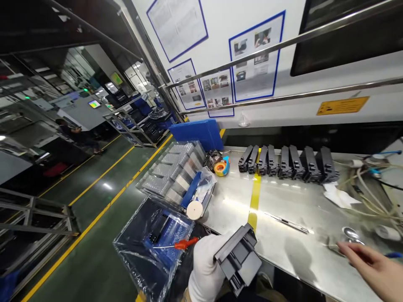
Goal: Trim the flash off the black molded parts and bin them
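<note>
My left hand (204, 264), in a white glove, grips a black plastic housing (239, 262) with ribs and square recesses, held tilted over the bench's front edge. Just left of the glove is a red-handled tool (185, 243) with a thin metal shaft; whether the glove touches it I cannot tell. At the right, my bare right hand (371, 266) is closed in a pinch, thumb and forefinger tips together, at a small blurred thing on the bench. Close beyond those fingertips sits a shiny rounded metal piece (351, 234).
Similar black parts (286, 163) stand in a row along the back of the metal bench (229, 197). Tweezers (288, 223) lie mid-bench. An orange-and-blue tape dispenser (222, 167), clear trays (171, 167) and a plastic-lined bin (132, 247) are leftward. Tubes (368, 188) tangle at right.
</note>
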`<act>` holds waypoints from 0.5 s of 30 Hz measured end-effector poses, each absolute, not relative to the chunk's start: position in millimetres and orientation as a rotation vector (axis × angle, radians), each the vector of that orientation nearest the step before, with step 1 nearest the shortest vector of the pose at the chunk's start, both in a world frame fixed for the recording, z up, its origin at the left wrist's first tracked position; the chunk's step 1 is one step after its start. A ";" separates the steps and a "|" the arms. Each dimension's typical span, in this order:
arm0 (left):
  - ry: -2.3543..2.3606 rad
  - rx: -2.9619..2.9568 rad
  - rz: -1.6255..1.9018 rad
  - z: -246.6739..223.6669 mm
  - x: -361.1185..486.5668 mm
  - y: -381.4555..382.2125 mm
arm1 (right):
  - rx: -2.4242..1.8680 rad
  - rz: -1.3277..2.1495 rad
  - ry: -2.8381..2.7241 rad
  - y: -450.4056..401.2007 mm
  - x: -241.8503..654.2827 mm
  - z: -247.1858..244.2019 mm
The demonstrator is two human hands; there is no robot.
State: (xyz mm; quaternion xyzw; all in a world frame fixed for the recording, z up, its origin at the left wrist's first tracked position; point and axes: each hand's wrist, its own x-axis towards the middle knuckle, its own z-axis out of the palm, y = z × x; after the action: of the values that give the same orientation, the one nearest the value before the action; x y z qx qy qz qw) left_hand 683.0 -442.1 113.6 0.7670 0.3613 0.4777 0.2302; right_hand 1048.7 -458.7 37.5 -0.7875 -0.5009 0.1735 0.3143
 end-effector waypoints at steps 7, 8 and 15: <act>0.950 2.455 1.275 131.2 691.6 -440.2 | -0.988 0.330 -1.586 -457.4 908.3 125.8; 0.966 2.480 1.248 131.7 692.3 -440.6 | -0.934 0.333 -1.606 -455.3 898.5 131.0; 1.086 2.544 1.285 112.4 673.4 -447.1 | -0.934 0.480 -1.623 -445.1 876.7 129.6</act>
State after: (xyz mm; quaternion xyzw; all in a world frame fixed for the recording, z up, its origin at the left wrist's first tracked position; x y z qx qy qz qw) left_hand 673.4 -447.1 112.4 0.8332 0.3558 0.4208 0.0459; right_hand 876.7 -445.1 129.6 -0.3975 -0.6908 0.2043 0.5683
